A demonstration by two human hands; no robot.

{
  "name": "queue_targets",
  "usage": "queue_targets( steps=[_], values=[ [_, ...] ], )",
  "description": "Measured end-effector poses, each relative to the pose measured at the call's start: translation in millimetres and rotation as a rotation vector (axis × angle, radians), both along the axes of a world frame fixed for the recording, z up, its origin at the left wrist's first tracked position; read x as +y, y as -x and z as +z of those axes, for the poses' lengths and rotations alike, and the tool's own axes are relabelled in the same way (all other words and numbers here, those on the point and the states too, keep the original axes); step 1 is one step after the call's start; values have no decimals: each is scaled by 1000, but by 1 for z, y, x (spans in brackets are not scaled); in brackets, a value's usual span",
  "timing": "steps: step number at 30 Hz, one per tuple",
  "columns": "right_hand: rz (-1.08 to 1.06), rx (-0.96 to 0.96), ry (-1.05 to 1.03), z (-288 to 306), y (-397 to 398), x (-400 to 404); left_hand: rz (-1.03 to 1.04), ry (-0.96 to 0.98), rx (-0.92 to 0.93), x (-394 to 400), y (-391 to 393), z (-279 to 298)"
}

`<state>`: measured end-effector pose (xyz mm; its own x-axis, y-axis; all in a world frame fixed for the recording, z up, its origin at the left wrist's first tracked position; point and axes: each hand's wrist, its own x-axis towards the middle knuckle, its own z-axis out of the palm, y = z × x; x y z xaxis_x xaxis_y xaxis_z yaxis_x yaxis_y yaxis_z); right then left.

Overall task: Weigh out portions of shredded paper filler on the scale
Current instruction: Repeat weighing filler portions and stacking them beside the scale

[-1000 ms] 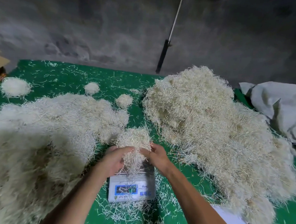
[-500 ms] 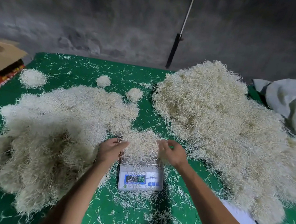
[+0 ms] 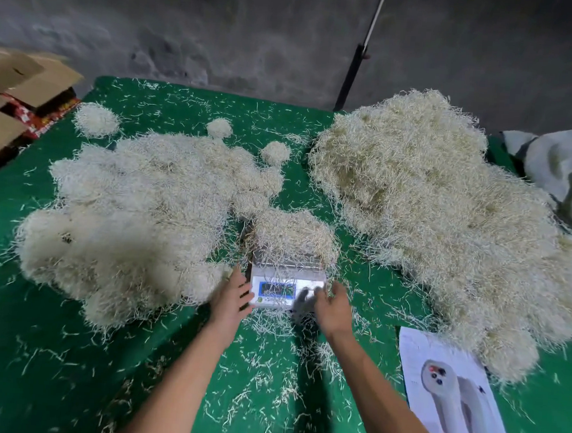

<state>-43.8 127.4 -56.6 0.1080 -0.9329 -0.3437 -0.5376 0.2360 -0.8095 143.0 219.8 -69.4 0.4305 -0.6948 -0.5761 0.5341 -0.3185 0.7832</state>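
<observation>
No legible text anywhere

The small white digital scale [image 3: 287, 288] at lower centre has a blue display, its digits blurred; the white printed sheet [image 3: 448, 390] at lower right shows only a picture.

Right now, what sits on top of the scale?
A loose clump of shredded paper covers the scale platform, strands spilling over its edges. The platform surface beneath is mostly hidden; only its front edge and the display panel show.
</observation>
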Motion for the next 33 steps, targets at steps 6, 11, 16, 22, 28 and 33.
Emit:
queue_targets(
  steps=[6,11,16,22,28,33],
  values=[
    [138,93,105,-26,-8,40,-5,-23,104,17,44,-16],
    [244,163,237,-27,-14,48,106,-2,243,20,55,-16],
    [292,402,275,-27,-54,48,248,0,334,32,55,-12],
    [654,451,343,-34,-107,72,357,-11,383,47,37,-20],
    [851,174,254,-40,-95,89,458,-66,410,48,30,-24],
    [650,80,296,-29,-66,74,374,-62,333,44,39,-25]
  ],
)
